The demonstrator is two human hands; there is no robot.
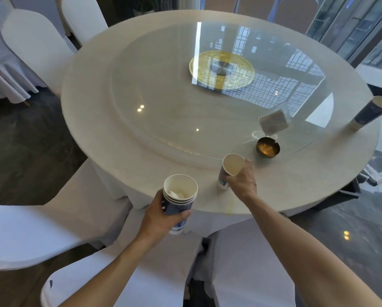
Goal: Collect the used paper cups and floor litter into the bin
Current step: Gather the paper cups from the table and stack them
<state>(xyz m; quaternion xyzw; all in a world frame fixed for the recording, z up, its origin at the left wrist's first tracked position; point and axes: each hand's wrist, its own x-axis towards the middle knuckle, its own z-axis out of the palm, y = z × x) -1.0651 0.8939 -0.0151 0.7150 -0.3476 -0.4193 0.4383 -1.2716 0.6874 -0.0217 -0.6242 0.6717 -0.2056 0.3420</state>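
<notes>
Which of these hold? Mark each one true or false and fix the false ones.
1. The left hand holds a stack of nested paper cups. True.
2. The right hand is empty. False: its grip is closed around a single cup at the near edge of the table.
3. Crumpled white paper lies inside the top cup of the stack. True.
4. No other cup is left on the table. False: a tall cup stands at the far right edge.
5. The brass ashtray sits on the floor. False: it sits on the table, beside the glass turntable.
</notes>
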